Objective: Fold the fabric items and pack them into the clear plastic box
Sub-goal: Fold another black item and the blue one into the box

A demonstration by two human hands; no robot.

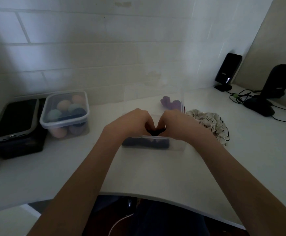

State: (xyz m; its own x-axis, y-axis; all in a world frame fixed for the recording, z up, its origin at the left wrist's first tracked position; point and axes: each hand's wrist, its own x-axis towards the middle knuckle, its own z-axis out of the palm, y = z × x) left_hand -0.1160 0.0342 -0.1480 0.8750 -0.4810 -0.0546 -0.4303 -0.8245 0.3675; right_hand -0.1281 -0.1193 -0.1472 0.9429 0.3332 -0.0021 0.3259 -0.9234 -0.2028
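Hands, left (135,120) and right (176,120), press dark fabric (154,131) into the clear plastic box (176,143), fingers seemingly pinching it. Soft, limp, light; hold folded edges. Striped cloth (208,123) waits at three o'clock.

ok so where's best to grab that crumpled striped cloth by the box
Pinch the striped cloth at its raised, bunched top, coming from above with the right hand. It lies in a loose heap right of the clear box, so the upper folds stand free.
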